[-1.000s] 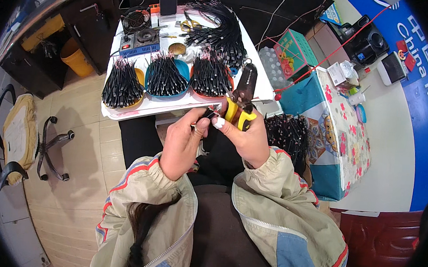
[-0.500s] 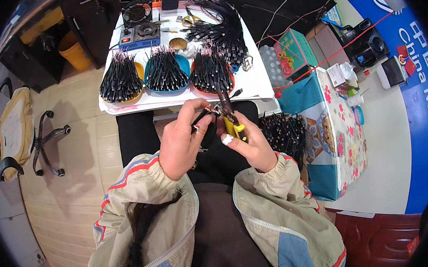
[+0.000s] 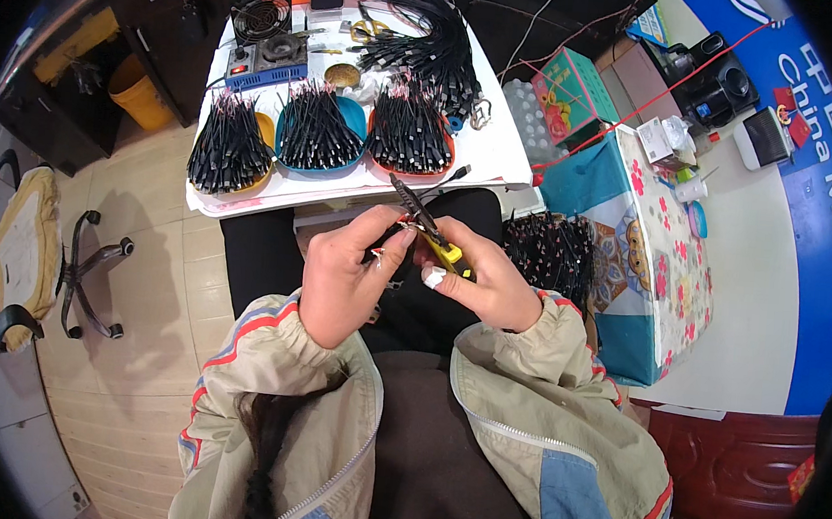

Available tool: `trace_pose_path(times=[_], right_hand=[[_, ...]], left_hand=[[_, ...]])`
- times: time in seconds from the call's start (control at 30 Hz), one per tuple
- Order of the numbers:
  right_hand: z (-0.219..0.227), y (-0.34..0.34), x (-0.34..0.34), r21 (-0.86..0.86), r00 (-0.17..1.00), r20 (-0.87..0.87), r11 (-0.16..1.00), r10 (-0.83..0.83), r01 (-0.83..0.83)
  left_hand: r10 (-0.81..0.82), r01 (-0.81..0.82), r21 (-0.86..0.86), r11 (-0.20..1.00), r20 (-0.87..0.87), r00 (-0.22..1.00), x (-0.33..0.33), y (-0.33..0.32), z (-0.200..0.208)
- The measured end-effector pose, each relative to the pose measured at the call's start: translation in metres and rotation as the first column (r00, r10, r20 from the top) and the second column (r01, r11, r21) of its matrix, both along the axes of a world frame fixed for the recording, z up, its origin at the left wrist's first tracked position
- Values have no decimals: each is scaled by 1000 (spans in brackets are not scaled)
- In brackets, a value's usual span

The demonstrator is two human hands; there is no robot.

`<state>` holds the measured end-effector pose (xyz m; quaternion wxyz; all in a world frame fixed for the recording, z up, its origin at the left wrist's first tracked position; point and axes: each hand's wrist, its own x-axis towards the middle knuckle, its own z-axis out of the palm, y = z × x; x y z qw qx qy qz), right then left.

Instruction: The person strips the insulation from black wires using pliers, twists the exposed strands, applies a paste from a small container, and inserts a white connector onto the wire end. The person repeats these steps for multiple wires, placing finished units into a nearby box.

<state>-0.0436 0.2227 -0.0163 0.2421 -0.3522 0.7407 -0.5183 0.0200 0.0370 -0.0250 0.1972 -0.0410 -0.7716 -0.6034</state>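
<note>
My left hand [image 3: 336, 278] is closed in a pinch on a cable with thin red and white wire ends [image 3: 376, 254] poking out between thumb and fingers. In my right hand [image 3: 493, 282] is a pair of pliers [image 3: 451, 254] with yellow handles and dark jaws, gripped with the thumb along the handle. White tape wraps that thumb. The jaws point up and left, and their lower part meets the wires at my left fingertips. Whether the jaws bite on a wire cannot be made out.
Ahead, a white table [image 3: 500, 159] holds a yellow bowl [image 3: 266, 133], a blue bowl [image 3: 351, 115] and a red bowl [image 3: 449, 156], each full of black cables. Behind them are a soldering device [image 3: 268, 61], a fan [image 3: 261, 17] and a large cable bundle [image 3: 435, 54]. More cables [image 3: 547, 254] stand at right.
The pliers have turned, so their jaws now lean further to the left. Both hands stay close together, with my left hand shifted slightly left.
</note>
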Motion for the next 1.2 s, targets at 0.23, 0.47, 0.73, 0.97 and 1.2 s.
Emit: trace_pose_path(times=[0.23, 0.47, 0.73, 0.97, 1.2], right_hand=[[4, 2, -1, 54, 1000, -12, 999, 10, -9], [7, 0, -2, 82, 995, -100, 997, 14, -6], [8, -2, 1, 117, 1000, -6, 993, -29, 29], [6, 1, -1, 113, 1000, 2, 994, -7, 7], [-5, -8, 6, -14, 987, 141, 997, -74, 77]], left_hand=[[-60, 59, 44, 997, 23, 998, -2, -4, -3], [-74, 69, 92, 993, 54, 996, -2, -5, -7], [-56, 51, 109, 993, 51, 997, -3, -3, -9], [-66, 58, 87, 995, 97, 993, -2, -4, -9], [60, -60, 78, 995, 3, 998, -4, 0, -8]])
